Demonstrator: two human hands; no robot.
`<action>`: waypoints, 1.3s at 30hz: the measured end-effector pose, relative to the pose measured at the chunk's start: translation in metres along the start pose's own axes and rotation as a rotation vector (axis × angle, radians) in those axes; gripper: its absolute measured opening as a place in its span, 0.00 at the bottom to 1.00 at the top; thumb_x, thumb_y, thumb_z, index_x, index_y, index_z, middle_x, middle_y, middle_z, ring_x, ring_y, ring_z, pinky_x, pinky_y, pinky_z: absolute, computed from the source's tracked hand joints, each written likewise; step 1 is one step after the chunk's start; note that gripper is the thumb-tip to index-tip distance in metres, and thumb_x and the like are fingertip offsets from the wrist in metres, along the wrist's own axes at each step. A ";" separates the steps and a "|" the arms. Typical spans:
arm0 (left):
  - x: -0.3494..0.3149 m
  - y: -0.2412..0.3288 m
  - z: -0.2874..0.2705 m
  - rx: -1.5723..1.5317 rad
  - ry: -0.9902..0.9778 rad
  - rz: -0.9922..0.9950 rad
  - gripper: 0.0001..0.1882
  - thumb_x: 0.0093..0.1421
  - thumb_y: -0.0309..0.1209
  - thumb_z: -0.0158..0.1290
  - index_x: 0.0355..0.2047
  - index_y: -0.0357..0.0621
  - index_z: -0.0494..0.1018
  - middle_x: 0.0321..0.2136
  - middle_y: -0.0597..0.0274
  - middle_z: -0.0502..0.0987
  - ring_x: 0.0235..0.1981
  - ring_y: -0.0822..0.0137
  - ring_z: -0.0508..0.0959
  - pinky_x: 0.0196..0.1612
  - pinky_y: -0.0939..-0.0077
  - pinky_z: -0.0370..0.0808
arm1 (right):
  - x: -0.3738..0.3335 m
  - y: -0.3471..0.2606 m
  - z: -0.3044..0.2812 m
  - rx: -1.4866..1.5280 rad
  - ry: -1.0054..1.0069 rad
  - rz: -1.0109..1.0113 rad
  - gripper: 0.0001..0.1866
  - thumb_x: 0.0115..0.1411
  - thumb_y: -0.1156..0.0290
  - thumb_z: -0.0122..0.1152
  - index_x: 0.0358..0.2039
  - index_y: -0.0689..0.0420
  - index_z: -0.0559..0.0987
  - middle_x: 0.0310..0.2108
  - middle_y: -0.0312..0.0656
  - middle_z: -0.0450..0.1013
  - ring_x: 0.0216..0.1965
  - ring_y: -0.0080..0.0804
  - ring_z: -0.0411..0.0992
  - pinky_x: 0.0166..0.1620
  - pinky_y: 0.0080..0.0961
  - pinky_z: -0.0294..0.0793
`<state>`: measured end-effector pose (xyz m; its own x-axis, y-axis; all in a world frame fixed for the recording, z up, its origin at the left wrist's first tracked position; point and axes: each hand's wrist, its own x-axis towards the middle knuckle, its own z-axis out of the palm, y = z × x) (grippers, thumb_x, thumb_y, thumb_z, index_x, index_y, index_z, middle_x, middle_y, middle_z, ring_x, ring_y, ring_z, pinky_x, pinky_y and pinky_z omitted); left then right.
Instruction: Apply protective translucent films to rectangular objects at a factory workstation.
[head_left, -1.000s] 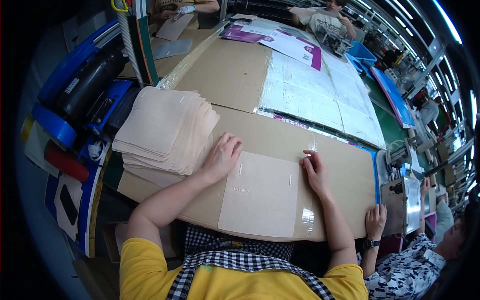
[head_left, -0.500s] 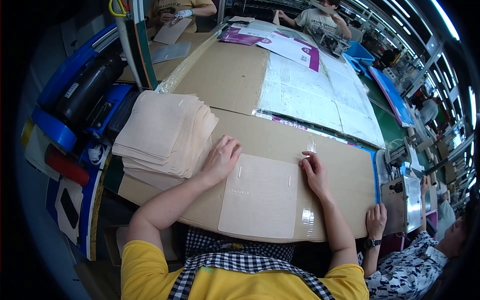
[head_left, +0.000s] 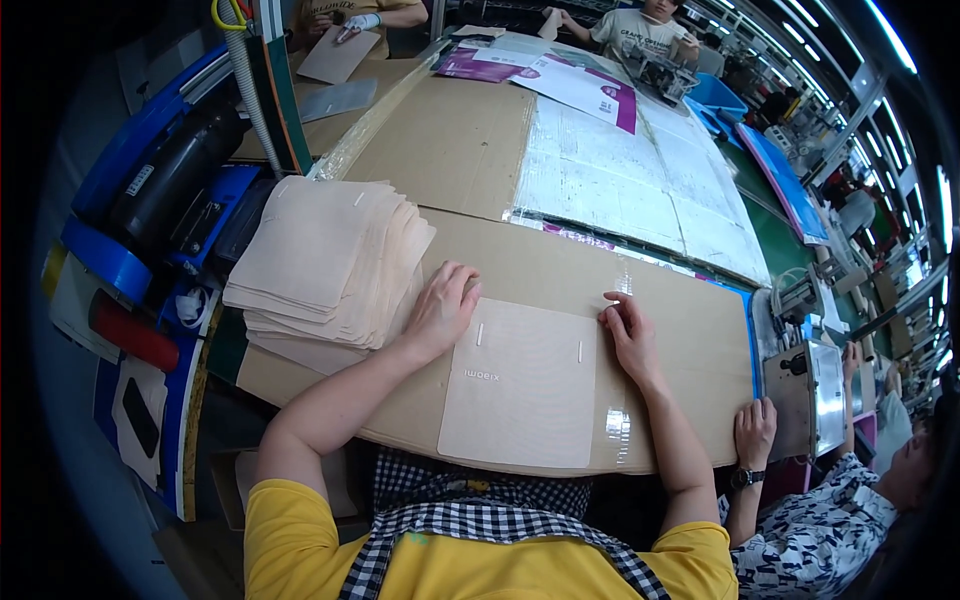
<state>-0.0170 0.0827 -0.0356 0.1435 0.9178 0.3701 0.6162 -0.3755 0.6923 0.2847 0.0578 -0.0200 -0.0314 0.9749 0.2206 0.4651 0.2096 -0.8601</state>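
A thin beige sheet (head_left: 520,400) with rounded corners lies flat in front of me. It has two short pale slots near its far edge and small pale lettering at the left. My left hand (head_left: 443,308) rests by the sheet's far left corner, its fingers loosely bent and slightly apart. At the far right corner is my right hand (head_left: 630,332), with thumb and forefinger a little apart and the other fingers curled. Neither hand lifts the sheet; whether the fingertips touch its edges is hard to tell. Left of my left hand stands an uneven stack of similar beige sheets (head_left: 300,245).
Brown cardboard (head_left: 690,370) covers the work surface under the sheet. Beyond lie white panels (head_left: 600,180) and purple-and-white printed cardboard (head_left: 575,90). A blue-and-black machine (head_left: 165,190) stands left. At right, a co-worker's hand (head_left: 755,432) rests beside a metal box (head_left: 825,395). Other people work farther back.
The view has shifted very slightly. My hands, the sheet and the stack keep nearly the same places relative to one another.
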 end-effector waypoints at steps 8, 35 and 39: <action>0.001 -0.003 0.003 -0.023 0.036 0.018 0.11 0.61 0.27 0.47 0.42 0.35 0.70 0.39 0.52 0.72 0.37 0.53 0.74 0.43 0.64 0.71 | -0.003 -0.034 0.007 -0.122 0.099 -0.244 0.14 0.65 0.73 0.50 0.51 0.59 0.70 0.37 0.42 0.75 0.33 0.28 0.72 0.40 0.21 0.73; 0.005 -0.009 0.004 -0.015 0.067 0.024 0.09 0.60 0.22 0.47 0.40 0.35 0.71 0.37 0.55 0.74 0.33 0.61 0.75 0.40 0.70 0.72 | 0.008 -0.003 0.007 -0.009 0.100 0.024 0.13 0.64 0.73 0.51 0.49 0.60 0.72 0.31 0.41 0.75 0.31 0.25 0.72 0.39 0.19 0.74; 0.008 -0.012 0.005 -0.044 0.058 -0.028 0.08 0.58 0.21 0.48 0.38 0.34 0.72 0.35 0.56 0.74 0.31 0.63 0.74 0.37 0.72 0.72 | 0.009 -0.001 0.005 0.040 0.076 0.078 0.14 0.63 0.73 0.54 0.48 0.60 0.73 0.33 0.40 0.75 0.32 0.23 0.71 0.39 0.17 0.73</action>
<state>-0.0192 0.0947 -0.0439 0.0809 0.9196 0.3843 0.5845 -0.3561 0.7291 0.2794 0.0668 -0.0194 0.0710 0.9802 0.1850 0.4275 0.1376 -0.8935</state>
